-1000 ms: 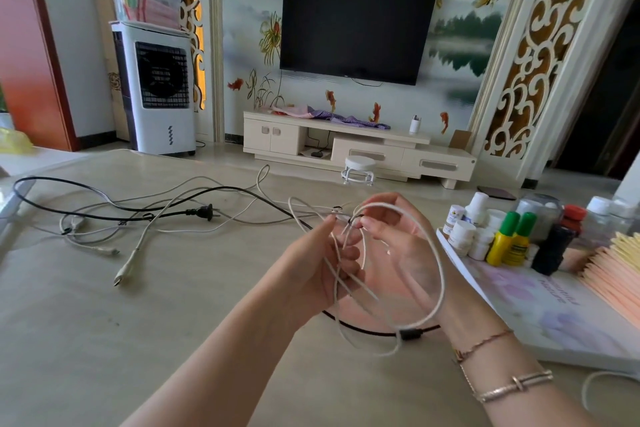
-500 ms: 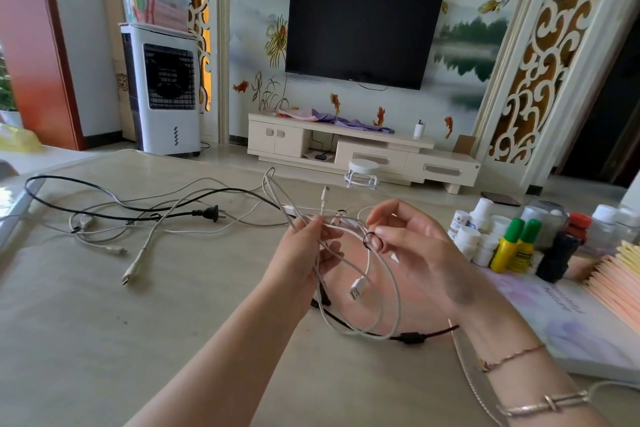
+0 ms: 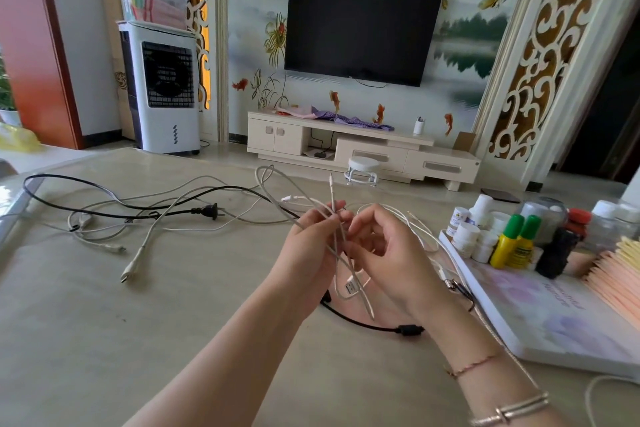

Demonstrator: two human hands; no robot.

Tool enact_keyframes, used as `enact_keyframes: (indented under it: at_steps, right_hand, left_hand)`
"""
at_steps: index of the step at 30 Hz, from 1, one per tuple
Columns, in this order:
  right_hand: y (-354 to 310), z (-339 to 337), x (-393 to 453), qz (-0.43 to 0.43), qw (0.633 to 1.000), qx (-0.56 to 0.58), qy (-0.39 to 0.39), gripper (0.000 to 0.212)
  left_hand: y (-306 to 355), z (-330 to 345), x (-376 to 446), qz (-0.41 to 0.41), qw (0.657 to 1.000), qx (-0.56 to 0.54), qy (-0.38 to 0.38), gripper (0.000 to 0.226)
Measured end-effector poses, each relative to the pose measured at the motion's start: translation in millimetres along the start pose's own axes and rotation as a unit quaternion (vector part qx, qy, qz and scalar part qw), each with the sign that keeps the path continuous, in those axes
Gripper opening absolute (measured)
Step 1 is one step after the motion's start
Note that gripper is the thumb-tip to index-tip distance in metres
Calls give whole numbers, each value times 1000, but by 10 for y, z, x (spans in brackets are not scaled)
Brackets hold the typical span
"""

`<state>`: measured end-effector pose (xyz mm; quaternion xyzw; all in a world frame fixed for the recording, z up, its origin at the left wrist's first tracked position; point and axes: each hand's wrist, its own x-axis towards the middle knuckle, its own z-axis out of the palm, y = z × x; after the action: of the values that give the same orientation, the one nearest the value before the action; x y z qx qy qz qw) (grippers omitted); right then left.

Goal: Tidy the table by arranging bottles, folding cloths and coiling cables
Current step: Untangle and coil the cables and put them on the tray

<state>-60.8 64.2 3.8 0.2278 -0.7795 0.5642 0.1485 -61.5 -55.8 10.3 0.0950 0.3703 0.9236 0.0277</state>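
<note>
A thin white cable (image 3: pixel 349 265) hangs in loose strands between my hands above the table's middle, its USB plug (image 3: pixel 351 287) dangling low and one thin end sticking up. My left hand (image 3: pixel 311 253) grips the bunched strands. My right hand (image 3: pixel 391 253) pinches the same cable just beside it, fingers curled. More white cables (image 3: pixel 145 243) and a black power cord (image 3: pixel 207 211) with a plug lie tangled on the left of the table. Another black cable (image 3: pixel 374 324) runs under my wrists. Several bottles (image 3: pixel 512 239) stand grouped at the right.
A white board with a floral print (image 3: pixel 540 319) lies at the right edge under the bottles, next to a stack of peach cloths (image 3: pixel 620 274). The beige table (image 3: pixel 138 340) stretches left and near. A TV, a cabinet and an air cooler stand beyond.
The wide loop round my right hand has collapsed into hanging strands. My right hand turned inward and closed its fingers on the cable near my left hand. The USB plug now dangles below.
</note>
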Motion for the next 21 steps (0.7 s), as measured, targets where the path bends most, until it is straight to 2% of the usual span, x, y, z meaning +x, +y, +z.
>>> enact_keyframes:
  at_steps: [2, 4, 6, 9, 12, 14, 17, 19, 21]
  right_hand:
    - [-19, 25, -8, -16, 999, -39, 25, 24]
    - [-55, 22, -11, -20, 998, -41, 37, 22]
    - [-99, 1, -8, -12, 999, 5, 31, 17]
    - [-170, -13, -3, 20, 992, 122, 12, 12]
    - [-197, -9, 16, 53, 982, 180, 13, 13]
    - [-186, -13, 37, 62, 979, 193, 17, 15]
    - [-148, -32, 53, 89, 967, 240, 12, 18]
    - [-120, -61, 63, 126, 942, 310, 8, 19]
    - [-87, -70, 75, 162, 917, 364, 10, 22]
  left_hand:
    - [-8, 0, -11, 17, 999, 27, 13, 18]
    - [-28, -21, -4, 50, 992, 105, 52, 15]
    - [-41, -35, 5, 76, 980, 169, 68, 13]
    - [-31, 13, -15, 95, 972, 207, 58, 14]
    - [-55, 64, -38, 88, 962, 254, 36, 12]
    - [-71, 73, -38, 61, 966, 251, 26, 8]
    - [-15, 53, -31, 12, 986, 164, 0, 9]
    - [31, 24, -21, -17, 993, 109, -39, 10]
    - [42, -8, -24, -10, 989, 141, -52, 12]
